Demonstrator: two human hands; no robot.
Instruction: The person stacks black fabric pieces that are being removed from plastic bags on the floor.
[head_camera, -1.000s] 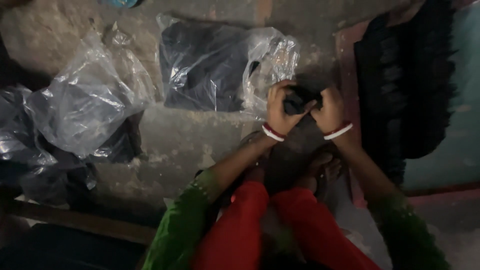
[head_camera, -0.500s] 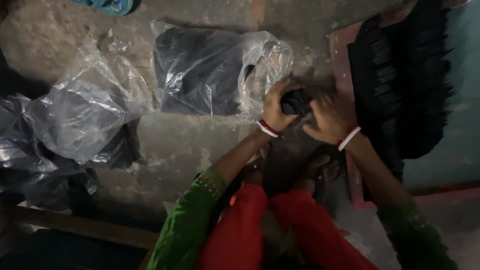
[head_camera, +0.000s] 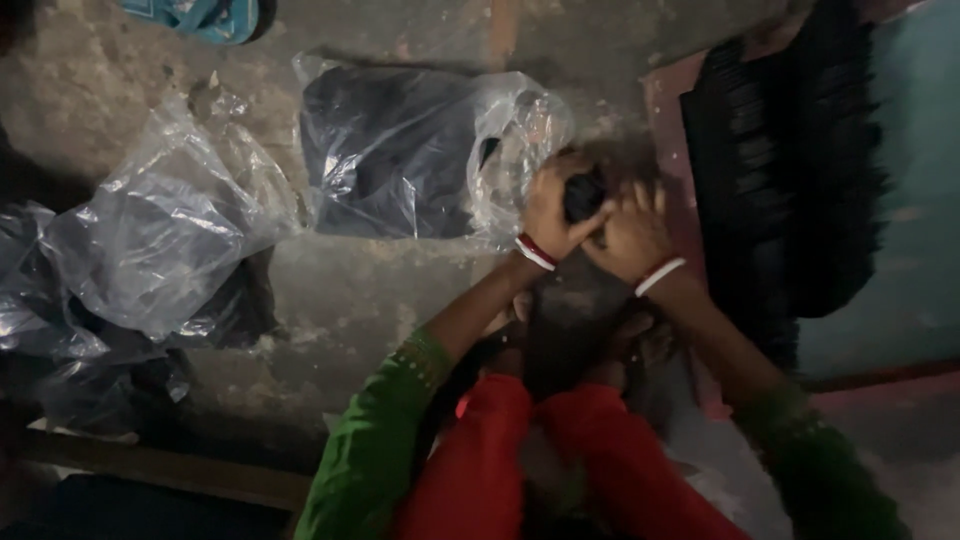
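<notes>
Both hands, left hand (head_camera: 548, 212) and right hand (head_camera: 632, 232), fingers clamped together on a small black piece (head_camera: 583, 195), held above the floor (head_camera: 350, 290), just beside a clear plastic bag (head_camera: 420, 150) of dark stuff.

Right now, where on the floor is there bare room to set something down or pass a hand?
Bare concrete floor lies between the middle plastic bag, the left bags and the green sleeve. A narrower strip runs above the bags, below the blue sandal. It is crowded at right: both hands, left hand and right hand, clasp a dark piece beside the black stack.
</notes>
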